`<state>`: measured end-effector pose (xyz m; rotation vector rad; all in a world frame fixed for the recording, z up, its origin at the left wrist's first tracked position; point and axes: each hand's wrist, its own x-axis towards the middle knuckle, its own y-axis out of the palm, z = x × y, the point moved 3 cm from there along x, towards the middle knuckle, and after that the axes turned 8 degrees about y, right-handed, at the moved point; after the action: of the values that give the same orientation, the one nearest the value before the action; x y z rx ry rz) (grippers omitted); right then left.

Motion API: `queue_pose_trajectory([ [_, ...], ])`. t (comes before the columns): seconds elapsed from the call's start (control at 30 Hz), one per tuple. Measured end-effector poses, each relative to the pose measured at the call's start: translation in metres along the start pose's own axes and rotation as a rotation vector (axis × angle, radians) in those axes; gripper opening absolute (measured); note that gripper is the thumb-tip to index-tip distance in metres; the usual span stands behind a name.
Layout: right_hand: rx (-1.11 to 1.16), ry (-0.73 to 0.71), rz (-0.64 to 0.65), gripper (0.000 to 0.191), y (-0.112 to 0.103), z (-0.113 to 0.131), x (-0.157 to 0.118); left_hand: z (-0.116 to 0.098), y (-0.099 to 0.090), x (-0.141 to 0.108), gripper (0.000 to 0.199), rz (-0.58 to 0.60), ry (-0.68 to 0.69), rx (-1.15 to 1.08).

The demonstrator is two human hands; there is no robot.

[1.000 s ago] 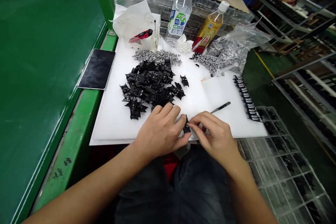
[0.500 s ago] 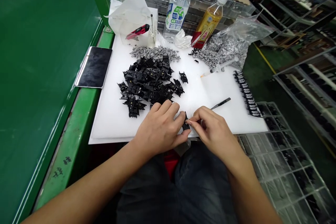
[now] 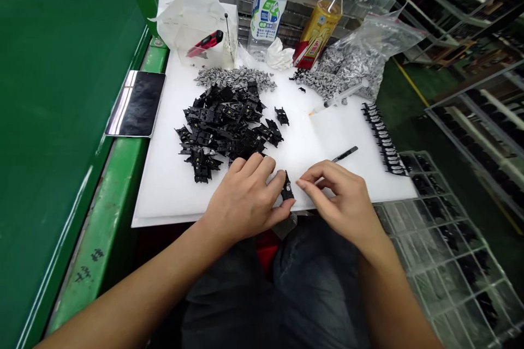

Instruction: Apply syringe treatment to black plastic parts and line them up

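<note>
My left hand (image 3: 248, 191) pinches a small black plastic part (image 3: 287, 190) between finger and thumb near the table's front edge. A small grey-white spot shows on that part's face. Just to its right, my right hand (image 3: 338, 193) hovers with thumb and index fingertips together, apart from the part. Whether anything tiny sits between those fingertips is hidden. Beyond my left hand lies a heap of similar black plastic parts (image 3: 225, 125), with one single black part (image 3: 281, 116) beside it. Behind the heap spreads a pile of small grey pieces (image 3: 237, 78). Dark tweezers (image 3: 345, 154) lie beyond my right hand.
Along the right edge stands a row of black parts with grey pieces (image 3: 383, 139). A syringe (image 3: 341, 95), a bag of grey pieces (image 3: 356, 68), a clear bottle (image 3: 268, 11) and a yellow drink bottle (image 3: 319, 24) stand behind. A tablet (image 3: 137, 103) lies left; a red cutter (image 3: 206, 43) is at back.
My right hand has drawn back to the right, off the black part, leaving its face in sight. My left hand keeps its hold. The whole view has shifted slightly.
</note>
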<state>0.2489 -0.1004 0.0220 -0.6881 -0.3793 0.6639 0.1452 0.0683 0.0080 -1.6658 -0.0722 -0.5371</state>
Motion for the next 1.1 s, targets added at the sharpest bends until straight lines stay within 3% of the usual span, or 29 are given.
queue_pose_trajectory([
  [0.13, 0.179, 0.107, -0.111, 0.009, -0.029, -0.015, 0.002, 0.001, 0.0, 0.0, 0.041, 0.012, 0.001, -0.013],
  [0.27, 0.023, 0.113, -0.379, 0.015, -0.073, -0.051, 0.036, 0.002, 0.0, 0.001, 0.041, 0.017, 0.002, -0.01],
  [0.4, -0.182, 0.22, -0.326, 0.014, -0.095, -0.098, 0.093, 0.003, -0.001, 0.002, 0.041, 0.007, -0.001, -0.011],
  [0.5, -0.34, 0.224, -0.278, 0.012, -0.099, -0.116, 0.131, 0.003, -0.001, 0.002, 0.04, -0.015, 0.007, -0.012],
  [0.67, -0.458, 0.136, -0.286, 0.014, -0.099, -0.117, 0.167, 0.004, -0.002, 0.002, 0.036, -0.045, 0.014, -0.007],
  [0.83, -0.495, 0.081, -0.221, 0.008, -0.093, -0.115, 0.179, 0.004, -0.003, 0.002, 0.036, -0.045, 0.009, -0.017],
  [1.1, -0.552, 0.022, -0.235, 0.011, -0.087, -0.116, 0.187, 0.004, -0.001, 0.001, 0.037, -0.037, 0.007, -0.019],
])
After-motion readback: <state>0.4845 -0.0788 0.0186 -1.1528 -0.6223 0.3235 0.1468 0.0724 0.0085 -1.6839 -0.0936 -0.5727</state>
